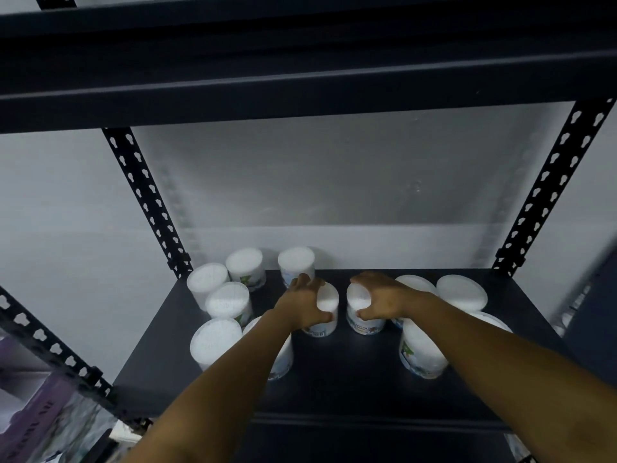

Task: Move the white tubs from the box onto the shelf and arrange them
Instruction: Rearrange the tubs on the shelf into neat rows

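Several white tubs stand on the dark shelf board (334,372). My left hand (305,304) grips the top of one tub (329,307) in the middle of the shelf. Beside it, my right hand (380,300) grips the top of a second tub (362,317). The two held tubs stand a small gap apart. A group of tubs (227,300) fills the left side, and more tubs (460,292) stand at the right. One further tub (296,262) sits at the back. The box is out of sight.
Black slotted uprights (147,202) (547,192) frame the shelf, with a dark upper shelf (300,61) close overhead. A pale wall closes the back. Purple packages (36,412) lie at the lower left, outside the rack.
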Demonstrator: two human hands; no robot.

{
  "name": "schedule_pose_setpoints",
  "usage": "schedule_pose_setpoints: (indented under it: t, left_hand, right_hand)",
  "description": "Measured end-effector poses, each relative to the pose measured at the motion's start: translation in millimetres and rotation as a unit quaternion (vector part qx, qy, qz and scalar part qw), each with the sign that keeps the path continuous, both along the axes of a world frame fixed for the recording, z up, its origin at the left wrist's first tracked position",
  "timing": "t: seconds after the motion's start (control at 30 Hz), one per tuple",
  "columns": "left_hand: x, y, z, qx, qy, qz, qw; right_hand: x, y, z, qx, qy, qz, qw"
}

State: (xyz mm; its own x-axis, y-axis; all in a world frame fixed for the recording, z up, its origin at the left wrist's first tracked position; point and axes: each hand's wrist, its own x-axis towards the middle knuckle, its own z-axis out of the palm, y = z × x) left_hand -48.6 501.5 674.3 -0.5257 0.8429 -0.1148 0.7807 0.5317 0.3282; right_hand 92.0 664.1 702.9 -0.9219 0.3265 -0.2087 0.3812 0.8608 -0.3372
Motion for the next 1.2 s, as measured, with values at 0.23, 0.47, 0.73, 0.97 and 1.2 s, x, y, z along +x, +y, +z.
schedule_pose_setpoints:
  t: [0.23, 0.47, 0.73, 0.97, 1.2]
  left_hand:
    - [-2.5, 4.5, -5.2, 0.018, -0.012, -0.013, 1.000]
    - [3.1, -4.2, -11.7, 0.095, 0.040, 0.006, 0.995]
    - [19.0, -13.0, -28.8, 0.068, 0.089, 0.044, 0.993]
    - [9.4, -17.8, -25.9, 0.065, 0.048, 0.010, 0.997]
    - [6.5, -23.1, -26.3, 0.077, 0.069, 0.011, 0.995]
  right_hand:
    - [-6.4, 3.8, -5.1, -0.008, -0.010, 0.007, 1.000]
    - [12.8, -2.4, -24.1, -0.025, 0.087, -0.047, 0.995]
    - [13.7, -29.3, -43.2, 0.017, 0.108, -0.101, 0.989]
    - [18.4, -27.8, -46.3, 0.040, 0.113, -0.078, 0.990]
    - [18.5, -29.2, -47.2, 0.082, 0.102, -0.085, 0.988]
